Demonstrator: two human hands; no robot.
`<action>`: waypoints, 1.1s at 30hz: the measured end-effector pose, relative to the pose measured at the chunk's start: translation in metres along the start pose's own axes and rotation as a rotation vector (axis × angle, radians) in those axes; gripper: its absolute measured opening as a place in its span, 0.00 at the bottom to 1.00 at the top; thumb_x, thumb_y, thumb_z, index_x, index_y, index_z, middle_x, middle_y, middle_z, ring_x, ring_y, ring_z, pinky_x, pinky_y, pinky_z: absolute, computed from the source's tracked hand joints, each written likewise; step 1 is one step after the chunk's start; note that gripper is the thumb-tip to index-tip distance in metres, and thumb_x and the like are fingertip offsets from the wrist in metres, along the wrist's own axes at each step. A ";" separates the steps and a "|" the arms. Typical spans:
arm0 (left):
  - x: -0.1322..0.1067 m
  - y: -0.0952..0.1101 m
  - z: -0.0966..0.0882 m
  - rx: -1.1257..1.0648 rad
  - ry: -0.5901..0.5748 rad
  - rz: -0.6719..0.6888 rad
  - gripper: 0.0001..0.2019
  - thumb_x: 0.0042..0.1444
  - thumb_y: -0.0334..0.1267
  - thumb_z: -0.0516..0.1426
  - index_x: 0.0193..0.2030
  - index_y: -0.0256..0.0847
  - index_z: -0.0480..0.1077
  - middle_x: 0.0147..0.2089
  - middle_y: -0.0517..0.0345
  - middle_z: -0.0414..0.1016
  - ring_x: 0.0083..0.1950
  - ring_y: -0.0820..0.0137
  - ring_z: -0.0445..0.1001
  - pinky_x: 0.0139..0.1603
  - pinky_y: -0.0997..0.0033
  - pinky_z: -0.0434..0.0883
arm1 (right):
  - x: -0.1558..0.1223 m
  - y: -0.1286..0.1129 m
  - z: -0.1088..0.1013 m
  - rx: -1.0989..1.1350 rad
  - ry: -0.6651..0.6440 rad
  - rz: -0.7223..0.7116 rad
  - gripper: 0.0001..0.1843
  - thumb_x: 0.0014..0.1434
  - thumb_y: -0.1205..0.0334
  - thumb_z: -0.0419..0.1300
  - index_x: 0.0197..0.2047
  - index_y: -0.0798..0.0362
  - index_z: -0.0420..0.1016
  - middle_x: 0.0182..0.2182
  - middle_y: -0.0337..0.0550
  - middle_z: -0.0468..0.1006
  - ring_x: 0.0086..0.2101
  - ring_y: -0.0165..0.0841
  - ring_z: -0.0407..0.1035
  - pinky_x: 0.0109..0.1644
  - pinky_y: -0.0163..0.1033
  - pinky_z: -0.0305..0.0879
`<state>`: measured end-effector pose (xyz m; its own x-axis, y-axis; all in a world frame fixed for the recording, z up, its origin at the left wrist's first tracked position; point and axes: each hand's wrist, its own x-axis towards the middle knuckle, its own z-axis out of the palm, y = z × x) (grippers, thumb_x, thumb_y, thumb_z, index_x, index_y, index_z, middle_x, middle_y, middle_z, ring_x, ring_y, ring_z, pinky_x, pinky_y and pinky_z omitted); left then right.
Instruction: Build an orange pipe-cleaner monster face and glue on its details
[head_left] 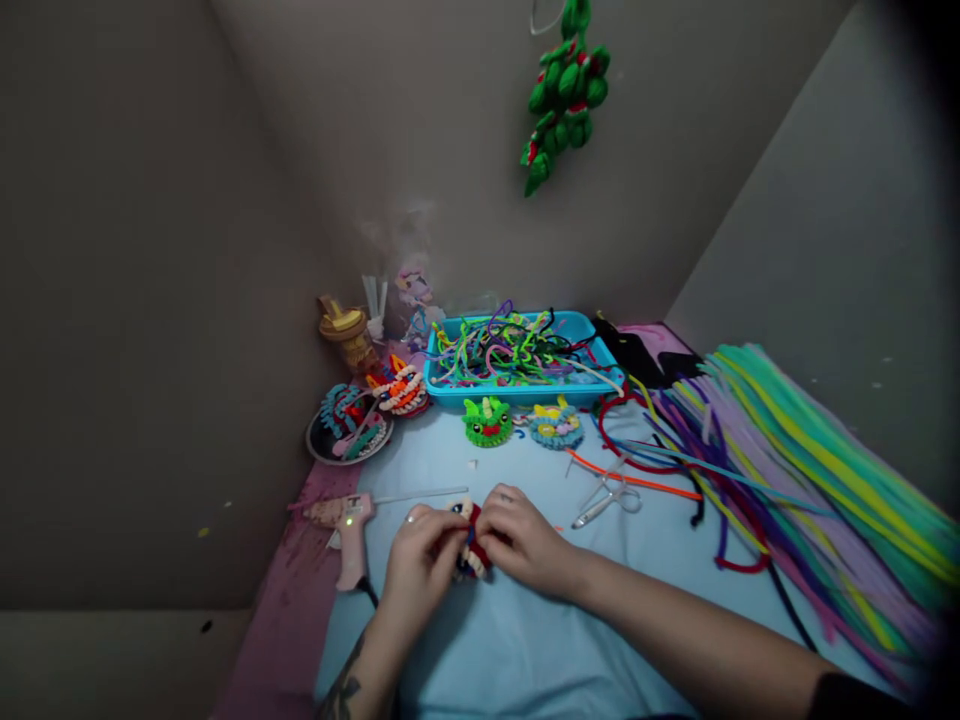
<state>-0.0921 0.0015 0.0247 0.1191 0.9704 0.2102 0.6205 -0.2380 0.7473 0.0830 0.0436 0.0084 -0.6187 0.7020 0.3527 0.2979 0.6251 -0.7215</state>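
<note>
Between my two hands, low in the middle of the head view, is a small red, cream and dark blue pipe-cleaner figure (471, 567). My left hand (420, 555) grips its left side, thumb and forefinger pinched together near its top. From the right, the bent fingers of my right hand (525, 540) close on its red edge. Fingers cover much of the figure. A pink glue gun (355, 540) lies left of my left hand, a glue stick jutting from its back end. Beyond my right hand rest silver scissors (606, 502) and an orange pipe cleaner (637, 482).
A blue tray (525, 398) of tangled pipe cleaners stands at the back. Before it sit a green dragon head (487, 423) and a light blue one (556, 427). A metal bowl (352, 459) stands left; long pipe cleaners (810, 470) cover the right side.
</note>
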 end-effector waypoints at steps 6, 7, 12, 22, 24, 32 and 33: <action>-0.002 -0.001 0.005 -0.065 0.049 -0.066 0.09 0.54 0.37 0.54 0.40 0.44 0.73 0.36 0.55 0.77 0.36 0.68 0.71 0.37 0.69 0.68 | -0.002 -0.001 0.000 0.046 0.018 0.014 0.07 0.53 0.71 0.54 0.26 0.51 0.66 0.24 0.38 0.69 0.32 0.32 0.62 0.41 0.38 0.57; -0.003 -0.002 0.005 -0.075 0.053 -0.054 0.11 0.54 0.37 0.53 0.42 0.44 0.73 0.38 0.55 0.77 0.38 0.68 0.71 0.39 0.68 0.68 | -0.003 -0.001 0.001 0.046 0.022 0.010 0.07 0.52 0.72 0.54 0.25 0.51 0.66 0.24 0.38 0.69 0.32 0.32 0.62 0.41 0.38 0.57; -0.003 -0.007 0.007 -0.126 0.047 -0.084 0.09 0.53 0.36 0.54 0.38 0.42 0.75 0.37 0.54 0.78 0.38 0.67 0.73 0.39 0.70 0.69 | -0.004 0.003 0.006 0.049 0.065 -0.005 0.08 0.51 0.73 0.54 0.24 0.52 0.67 0.23 0.37 0.68 0.31 0.31 0.62 0.40 0.37 0.56; -0.002 -0.006 0.007 -0.165 0.055 -0.103 0.09 0.51 0.36 0.54 0.36 0.37 0.75 0.34 0.55 0.78 0.32 0.70 0.73 0.33 0.74 0.70 | 0.001 -0.001 0.008 0.032 0.077 0.007 0.09 0.47 0.75 0.55 0.21 0.53 0.69 0.21 0.35 0.68 0.28 0.29 0.62 0.37 0.34 0.56; -0.002 -0.005 0.006 -0.155 0.053 -0.084 0.09 0.51 0.35 0.54 0.35 0.37 0.75 0.33 0.55 0.78 0.32 0.70 0.73 0.32 0.74 0.69 | 0.002 -0.002 0.008 0.049 0.088 0.033 0.09 0.47 0.75 0.55 0.21 0.54 0.70 0.21 0.35 0.69 0.28 0.29 0.62 0.36 0.33 0.56; -0.003 -0.005 0.008 -0.049 0.046 0.035 0.09 0.50 0.32 0.54 0.36 0.39 0.74 0.35 0.56 0.78 0.36 0.69 0.73 0.37 0.73 0.68 | -0.003 -0.011 0.011 0.055 0.156 0.119 0.08 0.48 0.74 0.55 0.22 0.55 0.70 0.21 0.37 0.69 0.28 0.29 0.62 0.35 0.33 0.56; -0.003 -0.005 0.008 -0.030 0.047 0.056 0.09 0.50 0.32 0.54 0.36 0.40 0.75 0.35 0.56 0.77 0.36 0.69 0.72 0.38 0.72 0.67 | -0.004 -0.012 0.011 0.056 0.162 0.121 0.08 0.49 0.74 0.55 0.22 0.55 0.70 0.21 0.37 0.69 0.28 0.29 0.62 0.35 0.33 0.56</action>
<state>-0.0895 -0.0003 0.0151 0.1158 0.9526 0.2812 0.5900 -0.2938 0.7521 0.0738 0.0295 0.0089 -0.4545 0.8194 0.3494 0.3194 0.5161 -0.7948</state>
